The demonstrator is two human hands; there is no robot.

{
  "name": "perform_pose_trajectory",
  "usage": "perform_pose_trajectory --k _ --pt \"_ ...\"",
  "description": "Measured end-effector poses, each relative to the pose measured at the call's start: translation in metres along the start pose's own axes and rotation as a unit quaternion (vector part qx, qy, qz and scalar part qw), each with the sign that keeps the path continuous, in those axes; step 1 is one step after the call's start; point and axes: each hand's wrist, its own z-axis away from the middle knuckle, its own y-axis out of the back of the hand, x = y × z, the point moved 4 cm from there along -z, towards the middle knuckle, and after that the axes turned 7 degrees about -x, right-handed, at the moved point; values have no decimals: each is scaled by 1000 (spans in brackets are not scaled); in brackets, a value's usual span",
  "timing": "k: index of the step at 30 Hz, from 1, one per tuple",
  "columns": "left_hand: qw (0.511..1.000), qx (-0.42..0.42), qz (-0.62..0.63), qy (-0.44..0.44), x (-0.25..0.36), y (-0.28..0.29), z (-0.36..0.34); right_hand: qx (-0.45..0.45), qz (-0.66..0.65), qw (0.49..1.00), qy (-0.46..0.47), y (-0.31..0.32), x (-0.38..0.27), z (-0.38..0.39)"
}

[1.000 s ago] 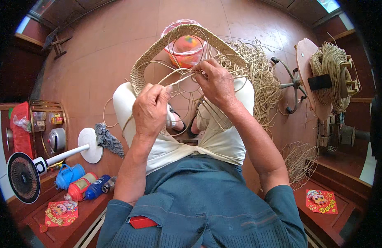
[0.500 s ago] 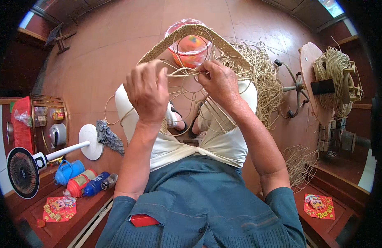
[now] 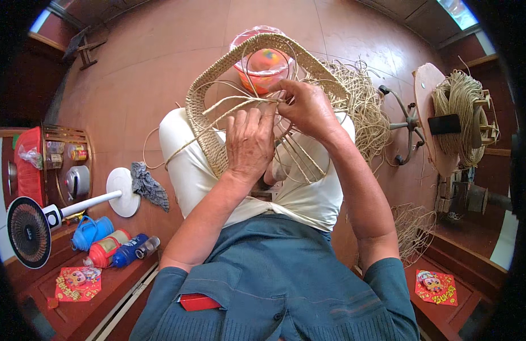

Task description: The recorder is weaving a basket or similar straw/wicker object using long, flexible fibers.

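Note:
A frame with a rim woven from straw-coloured cord (image 3: 201, 96) rests tilted across my thighs, with bare wire loops inside it. Several twisted cord strands (image 3: 235, 102) run from the left of the frame to a spot near its middle. There my right hand (image 3: 311, 111) pinches the cord between thumb and fingers. Just below and left of it, my left hand (image 3: 249, 142) is closed over the wires, knuckles up. Its fingertips meet the strands, and what they grip is hidden. Parallel wire spokes (image 3: 300, 156) stick out below my right hand.
A red bucket lined with clear plastic (image 3: 260, 77) stands beyond the frame. Loose cord (image 3: 359, 108) lies heaped to the right, beside a wheeled stand (image 3: 409, 122) and a large cord coil (image 3: 459, 108). On the left are a white fan (image 3: 89, 204) and bottles (image 3: 109, 247).
My left hand has come down and to the right, from raised over the frame's left side to beside my right hand. The right hand has barely shifted and still pinches the cord.

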Motion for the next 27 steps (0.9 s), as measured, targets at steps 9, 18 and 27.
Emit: perform_pose_trajectory --k 9,18,27 --pt "999 45 12 -26 -2 3 -8 -62 -68 996 21 6 4 -2" --pt "997 -16 70 -18 10 20 20 8 -89 995 31 -7 10 6" --pt "976 -7 196 -97 16 67 51 84 -69 993 41 -16 6 12"
